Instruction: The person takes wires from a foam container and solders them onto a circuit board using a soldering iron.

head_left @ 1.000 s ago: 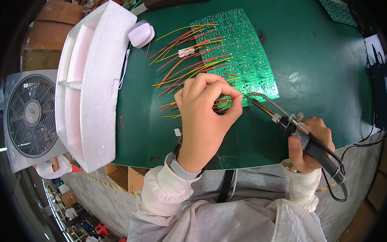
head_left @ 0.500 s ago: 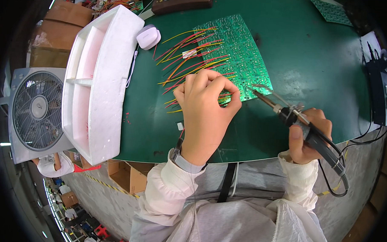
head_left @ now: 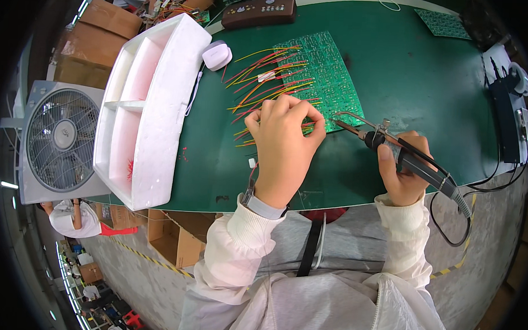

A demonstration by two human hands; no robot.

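Note:
My right hand [head_left: 404, 173] grips a soldering iron [head_left: 412, 163], a dark-handled one with a thin curved metal tube clamped along it. Its tip meets or hovers just over the near edge of a green circuit board panel [head_left: 331, 80]; I cannot tell which. Close to the tip, my left hand [head_left: 285, 145] is closed in a pinch of thumb and forefinger over the panel's near left corner. Whatever it pinches is hidden. Red and yellow wires [head_left: 260, 95] fan out leftward from the panel. A small white connector [head_left: 252, 163] on a red wire lies beside my left wrist.
A white foam tray [head_left: 155, 120] with compartments stands left, a fan [head_left: 64, 136] beyond it. Near it lies a pale lilac case [head_left: 217, 56]. A brown box [head_left: 259, 13] and another green panel [head_left: 443, 24] lie far back. Dark equipment [head_left: 506, 118] with cables is at right.
The whole view has shifted slightly. The soldering iron has moved left, bringing its tip nearer my left fingertips. My left hand keeps its pinch at the panel's edge.

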